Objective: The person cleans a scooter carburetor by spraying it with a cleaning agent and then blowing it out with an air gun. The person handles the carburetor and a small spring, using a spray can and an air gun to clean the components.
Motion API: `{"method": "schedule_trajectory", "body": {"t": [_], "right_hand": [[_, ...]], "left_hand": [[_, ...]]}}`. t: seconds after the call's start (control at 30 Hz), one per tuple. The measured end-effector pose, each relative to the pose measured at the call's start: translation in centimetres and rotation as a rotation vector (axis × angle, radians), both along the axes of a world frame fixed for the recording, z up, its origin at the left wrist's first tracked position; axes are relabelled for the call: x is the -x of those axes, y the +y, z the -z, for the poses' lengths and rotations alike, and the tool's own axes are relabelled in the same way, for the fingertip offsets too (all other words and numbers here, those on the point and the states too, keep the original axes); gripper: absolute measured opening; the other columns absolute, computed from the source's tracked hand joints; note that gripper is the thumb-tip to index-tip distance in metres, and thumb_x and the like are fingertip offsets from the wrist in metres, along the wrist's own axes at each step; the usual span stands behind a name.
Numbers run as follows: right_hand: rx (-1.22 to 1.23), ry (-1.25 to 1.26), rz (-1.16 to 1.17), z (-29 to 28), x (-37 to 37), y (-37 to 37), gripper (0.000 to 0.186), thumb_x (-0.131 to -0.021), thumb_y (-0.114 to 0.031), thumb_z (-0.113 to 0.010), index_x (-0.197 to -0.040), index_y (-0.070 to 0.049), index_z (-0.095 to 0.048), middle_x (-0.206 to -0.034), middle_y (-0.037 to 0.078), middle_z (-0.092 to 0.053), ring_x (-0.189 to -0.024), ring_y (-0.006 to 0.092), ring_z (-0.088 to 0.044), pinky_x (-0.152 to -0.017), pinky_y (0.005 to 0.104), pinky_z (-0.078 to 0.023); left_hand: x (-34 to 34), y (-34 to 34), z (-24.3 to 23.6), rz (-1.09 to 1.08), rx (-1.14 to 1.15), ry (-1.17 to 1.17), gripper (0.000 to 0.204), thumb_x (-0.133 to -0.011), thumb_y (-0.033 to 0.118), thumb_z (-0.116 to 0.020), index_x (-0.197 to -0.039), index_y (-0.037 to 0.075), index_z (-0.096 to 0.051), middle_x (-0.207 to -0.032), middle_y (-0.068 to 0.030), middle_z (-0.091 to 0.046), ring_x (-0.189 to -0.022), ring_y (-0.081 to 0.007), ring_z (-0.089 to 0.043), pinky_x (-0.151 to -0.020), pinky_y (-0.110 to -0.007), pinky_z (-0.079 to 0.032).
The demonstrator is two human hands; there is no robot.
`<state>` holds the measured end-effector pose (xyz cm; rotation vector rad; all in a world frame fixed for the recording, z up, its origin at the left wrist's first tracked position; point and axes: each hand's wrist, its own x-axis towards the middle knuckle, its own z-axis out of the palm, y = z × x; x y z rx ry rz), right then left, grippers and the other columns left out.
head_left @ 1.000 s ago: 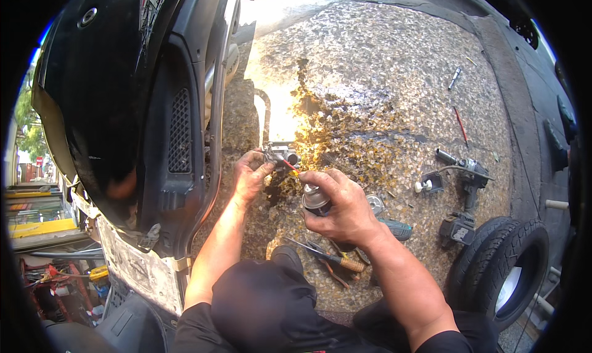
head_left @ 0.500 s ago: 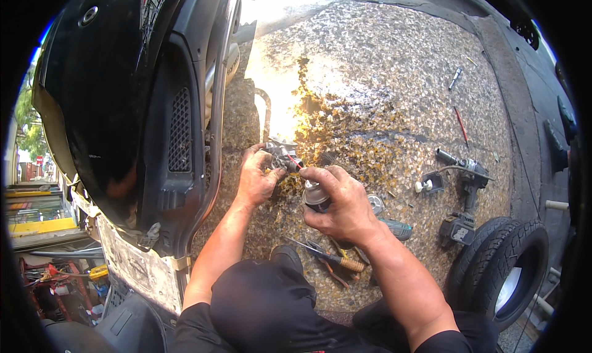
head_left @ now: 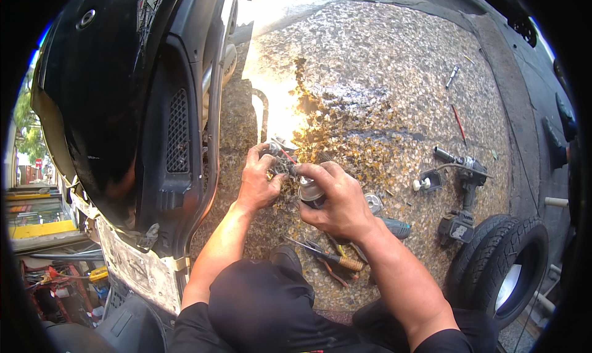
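Note:
In my left hand (head_left: 256, 181) is a small grey metal carburetor (head_left: 282, 163), the fingers closed about its left side. My right hand (head_left: 338, 199) is wrapped round a spray can (head_left: 311, 191), the index finger on top at the nozzle. From the nozzle a thin red straw (head_left: 287, 155) reaches up and left across the carburetor. Whether spray is coming out I cannot tell. Both hands are low over the ground, close to the scooter's black body panel (head_left: 132, 118).
Wet brown stains (head_left: 320, 115) spread over the pebbled ground (head_left: 394, 57). Pliers and screwdrivers (head_left: 333, 260) lie by my knees. At right are a cordless impact wrench (head_left: 465, 192), a red rod (head_left: 459, 123), a small silver tool (head_left: 452, 76) and tyres (head_left: 515, 273).
The spray can has shifted slightly left and its straw now lies further up across the carburetor. The carburetor is turned a little in my left hand.

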<state>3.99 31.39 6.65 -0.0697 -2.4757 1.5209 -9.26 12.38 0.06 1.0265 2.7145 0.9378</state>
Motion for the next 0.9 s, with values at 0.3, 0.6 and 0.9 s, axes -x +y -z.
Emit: {"method": "schedule_trajectory", "body": {"t": [0.3,0.6,0.9], "right_hand": [[-0.011,0.040,0.051,-0.2,-0.3,1.3,0.059,-0.069,-0.019,-0.079,-0.126,-0.021,-0.059,-0.097,0.014,-0.061,-0.082,0.0338,-0.069,-0.072,0.0424,-0.058],[0.042,-0.035,0.044,0.6,-0.5,1.2,0.060,-0.066,-0.013,-0.079,-0.123,-0.016,-0.060,-0.101,0.013,-0.064,-0.089,0.0330,-0.066,-0.079,0.0407,-0.055],[0.005,-0.113,0.039,0.8,-0.9,1.9,0.057,-0.067,-0.013,-0.079,-0.121,-0.014,-0.061,-0.101,0.012,-0.065,-0.089,0.0329,-0.065,-0.080,0.0414,-0.054]], "left_hand": [[0.0,-0.2,0.0,-0.011,-0.010,0.021,0.037,-0.067,0.004,-0.081,-0.100,0.001,-0.066,-0.132,-0.0242,-0.050,-0.125,-0.0412,-0.050,-0.104,-0.047,-0.044],[0.1,-0.6,0.0,0.009,-0.018,0.006,0.036,-0.068,0.001,-0.080,-0.100,-0.001,-0.063,-0.133,-0.0222,-0.049,-0.123,-0.0382,-0.052,-0.103,-0.045,-0.045],[1.6,-2.5,3.1,-0.190,-0.443,-0.455,0.027,-0.080,-0.005,-0.073,-0.102,0.002,-0.058,-0.131,-0.0086,-0.053,-0.119,-0.0187,-0.055,-0.100,-0.034,-0.049]]}}
